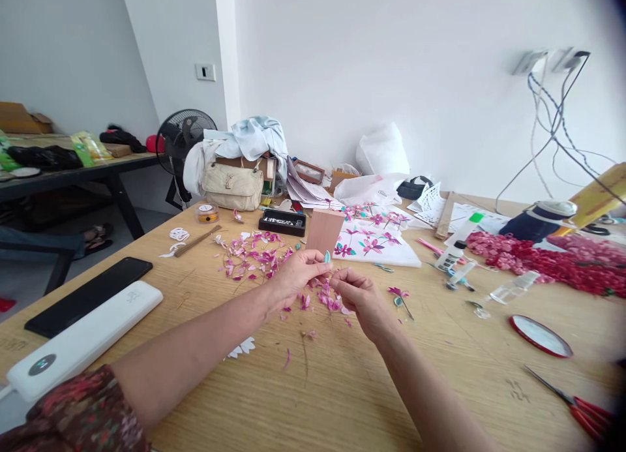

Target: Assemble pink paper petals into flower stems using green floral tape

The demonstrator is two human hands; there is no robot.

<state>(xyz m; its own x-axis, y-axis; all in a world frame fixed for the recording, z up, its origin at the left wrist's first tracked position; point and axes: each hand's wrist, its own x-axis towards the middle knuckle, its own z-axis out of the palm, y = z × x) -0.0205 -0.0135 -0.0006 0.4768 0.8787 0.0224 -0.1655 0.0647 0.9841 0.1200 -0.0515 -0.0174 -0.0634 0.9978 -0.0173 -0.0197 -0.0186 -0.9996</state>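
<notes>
Over the middle of the table, my left hand [299,277] pinches a small teal leaf [327,257] between thumb and fingertips. Close beside it, my right hand [358,295] has thumb and forefinger pressed together; anything between them is too small to make out. Loose pink petals [261,253] are strewn under and beyond the left hand. Behind the hands a pinkish wooden block [325,231] stands upright. Finished-looking pink flowers with teal leaves lie on a white sheet [408,253]. A single flower on a stem [400,299] rests right of my right hand.
Right side: a glue bottle [450,256], a clear bottle [513,287], a red-rimmed round dish [540,336], red-handled scissors [562,394] and crimson flower bunches [533,259]. Left: a white power bank [88,338] and a black phone [90,295]. Behind: a black box [282,222] and a beige handbag [233,186].
</notes>
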